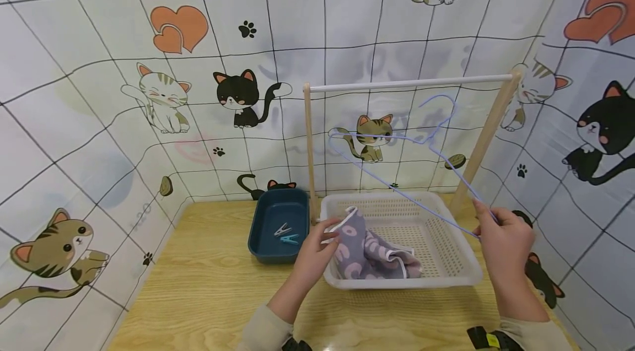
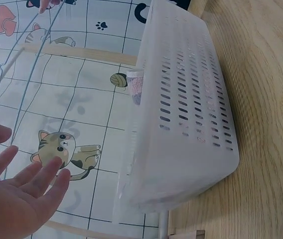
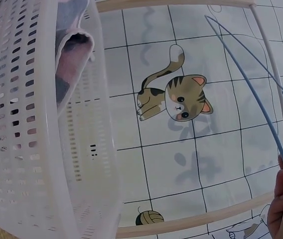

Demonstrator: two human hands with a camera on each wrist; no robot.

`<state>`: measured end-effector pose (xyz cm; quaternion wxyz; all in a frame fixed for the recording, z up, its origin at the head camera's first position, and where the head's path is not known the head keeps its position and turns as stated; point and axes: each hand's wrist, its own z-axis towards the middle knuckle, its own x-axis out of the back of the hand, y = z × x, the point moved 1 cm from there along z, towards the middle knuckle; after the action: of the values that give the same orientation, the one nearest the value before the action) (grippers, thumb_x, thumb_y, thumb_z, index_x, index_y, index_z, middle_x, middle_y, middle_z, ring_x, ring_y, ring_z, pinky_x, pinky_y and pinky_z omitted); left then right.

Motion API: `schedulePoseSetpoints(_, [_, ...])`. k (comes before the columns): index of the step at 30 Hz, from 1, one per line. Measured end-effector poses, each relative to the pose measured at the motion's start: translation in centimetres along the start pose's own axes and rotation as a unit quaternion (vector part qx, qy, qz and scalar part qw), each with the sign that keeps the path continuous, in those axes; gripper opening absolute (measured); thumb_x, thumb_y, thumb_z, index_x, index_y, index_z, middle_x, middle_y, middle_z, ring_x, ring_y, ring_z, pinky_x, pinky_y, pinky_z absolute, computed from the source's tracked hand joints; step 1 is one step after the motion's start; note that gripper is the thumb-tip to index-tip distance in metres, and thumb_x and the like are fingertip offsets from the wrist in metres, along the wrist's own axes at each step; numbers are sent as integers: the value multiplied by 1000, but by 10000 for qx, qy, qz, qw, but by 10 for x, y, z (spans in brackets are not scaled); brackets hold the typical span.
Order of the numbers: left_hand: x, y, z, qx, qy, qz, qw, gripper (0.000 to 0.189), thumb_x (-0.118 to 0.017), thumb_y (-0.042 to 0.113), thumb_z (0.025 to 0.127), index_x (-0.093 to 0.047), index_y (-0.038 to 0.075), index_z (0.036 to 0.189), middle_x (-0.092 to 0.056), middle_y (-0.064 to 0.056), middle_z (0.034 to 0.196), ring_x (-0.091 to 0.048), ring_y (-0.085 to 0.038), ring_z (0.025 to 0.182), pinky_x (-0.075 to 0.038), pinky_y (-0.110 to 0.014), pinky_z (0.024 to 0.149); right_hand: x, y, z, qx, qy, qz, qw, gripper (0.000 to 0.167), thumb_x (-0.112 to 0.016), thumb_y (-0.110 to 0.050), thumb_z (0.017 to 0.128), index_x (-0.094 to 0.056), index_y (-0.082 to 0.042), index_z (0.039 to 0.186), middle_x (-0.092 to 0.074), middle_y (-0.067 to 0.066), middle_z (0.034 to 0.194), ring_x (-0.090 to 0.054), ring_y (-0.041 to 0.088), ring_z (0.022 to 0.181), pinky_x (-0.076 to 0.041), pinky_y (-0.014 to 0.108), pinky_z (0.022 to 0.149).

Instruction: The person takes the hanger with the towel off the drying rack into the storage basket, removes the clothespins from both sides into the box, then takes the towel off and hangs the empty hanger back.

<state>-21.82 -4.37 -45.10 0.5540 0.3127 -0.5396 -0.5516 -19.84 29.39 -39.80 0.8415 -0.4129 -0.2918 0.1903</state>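
Blue wire hanger (image 1: 421, 174) pinched at one end in the right hand (image 1: 503, 241), tilted up and away toward the wooden rack (image 1: 407, 84).

Purple patterned cloth (image 1: 369, 254) heaped in the white basket (image 1: 446, 279) at the table's (image 1: 208, 296) far right, against the basket's left wall. Left hand (image 1: 317, 246) nearest, fingers relaxed and spread at the cloth's white edge, gripping nothing for sure. Hanger's long axis slanting from the right hand up-left over the basket, hook uppermost, just under the rack's bar. Clothes pegs (image 1: 286, 233) in the dark tray (image 1: 278, 224), just left of the basket.

White grid-patterned sheeting (image 1: 99, 37) printed with cartoon cats and orange hearts is enclosing a pale wooden table (image 1: 198, 296) from nine through three o'clock, evenly lit.
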Motion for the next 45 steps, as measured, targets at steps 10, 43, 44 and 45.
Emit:
schedulePoseSetpoints(10, [18,-3,-10,-2,443,300,9986,32,-56,17,100,-56,12,132,-52,-7,135,-60,-22,107,-50,-41,89,-11,-11,10,17,-215,283,9994,36,-69,-33,92,-71,2,83,-56,-5,49,-46,4,37,-34,16,39])
schedulePoseSetpoints(43, [34,18,-24,156,425,177,9988,26,-51,5,100,-58,4,125,-58,-15,126,-59,-34,108,-50,-32,78,-36,-25,34,383,-781,560,9946,27,-61,-26,97,-67,-1,106,-66,-2,70,-58,6,54,-45,12,51])
schedulePoseSetpoints(44, [35,13,-24,175,438,188,9987,26,-52,6,100,-57,4,126,-58,-15,127,-58,-35,108,-50,-32,79,-36,-24,33,374,-827,574,9942,28,-60,-26,98,-67,-1,106,-67,-3,72,-59,6,55,-46,12,53])
schedulePoseSetpoints(45, [35,8,-23,209,447,209,9986,27,-52,8,100,-57,5,126,-58,-14,127,-58,-34,108,-50,-32,79,-36,-23,32,367,-863,587,9939,28,-60,-27,98,-67,-1,106,-69,-1,75,-60,5,56,-47,12,54])
